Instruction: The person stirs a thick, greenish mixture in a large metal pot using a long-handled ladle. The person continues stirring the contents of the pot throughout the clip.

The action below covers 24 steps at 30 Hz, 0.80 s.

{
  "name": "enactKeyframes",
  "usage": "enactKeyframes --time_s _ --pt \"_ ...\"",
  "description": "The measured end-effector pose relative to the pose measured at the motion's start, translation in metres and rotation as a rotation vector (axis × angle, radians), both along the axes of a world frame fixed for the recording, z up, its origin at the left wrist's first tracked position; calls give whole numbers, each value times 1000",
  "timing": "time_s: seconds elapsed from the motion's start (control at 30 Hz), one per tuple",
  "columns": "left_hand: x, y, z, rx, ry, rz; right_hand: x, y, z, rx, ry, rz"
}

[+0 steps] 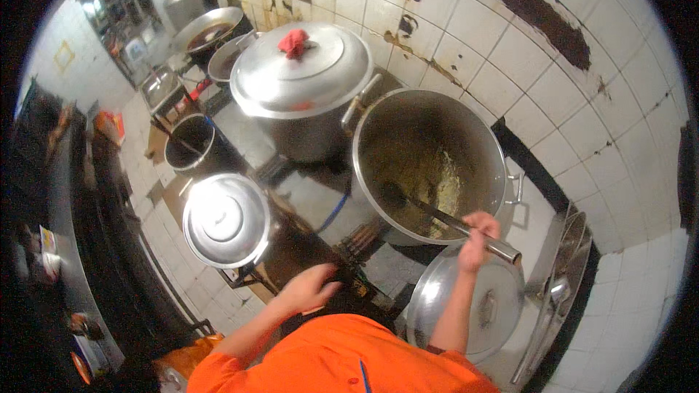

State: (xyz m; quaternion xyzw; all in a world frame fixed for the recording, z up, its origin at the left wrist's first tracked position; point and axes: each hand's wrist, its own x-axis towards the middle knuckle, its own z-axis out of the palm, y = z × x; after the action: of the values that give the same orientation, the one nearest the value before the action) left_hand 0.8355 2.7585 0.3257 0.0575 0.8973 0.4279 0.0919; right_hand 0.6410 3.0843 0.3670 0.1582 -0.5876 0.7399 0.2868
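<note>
My right hand [479, 241] grips the metal handle of a long utensil [442, 218], whose far end reaches down into a large metal stockpot [357, 174]. The utensil's head is dark and hard to make out inside the pot. Yellowish, shiny contents [446, 185] show at the pot's bottom. My left hand [309, 289] hovers in front of my orange shirt, fingers apart, holding nothing. A round metal lid [464, 305] lies below the stockpot, partly behind my right forearm. Left of the stockpot stands another big pot under a domed metal lid [327, 60] with a red cloth [294, 43] on its knob.
A smaller lidded pot [226, 221] stands at the left, near an uncovered metal pot [190, 142]. Wide pans [215, 30] sit further back. Long-handled metal utensils [546, 311] lean at the right, beside the tiled wall [491, 60]. A dark counter edge [90, 284] runs along the far left.
</note>
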Motion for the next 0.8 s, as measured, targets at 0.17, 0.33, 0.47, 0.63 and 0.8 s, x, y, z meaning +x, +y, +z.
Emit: enactKeyframes --time_s 0.17,0.33,0.47,0.63,0.8 --pt "221 -112 -151 -327 -662 -73 -9 32 44 -251 43 -149" --pt "277 -96 -79 -51 -544 -87 -8 30 61 -102 145 -167" --pt "293 -100 -95 83 -154 -134 -13 8 23 102 10 -131" --pt "313 -110 -90 116 111 -119 -49 5 29 66 -95 -43" --pt "341 -111 -187 -9 110 -36 -78 -7 40 75 -123 38"
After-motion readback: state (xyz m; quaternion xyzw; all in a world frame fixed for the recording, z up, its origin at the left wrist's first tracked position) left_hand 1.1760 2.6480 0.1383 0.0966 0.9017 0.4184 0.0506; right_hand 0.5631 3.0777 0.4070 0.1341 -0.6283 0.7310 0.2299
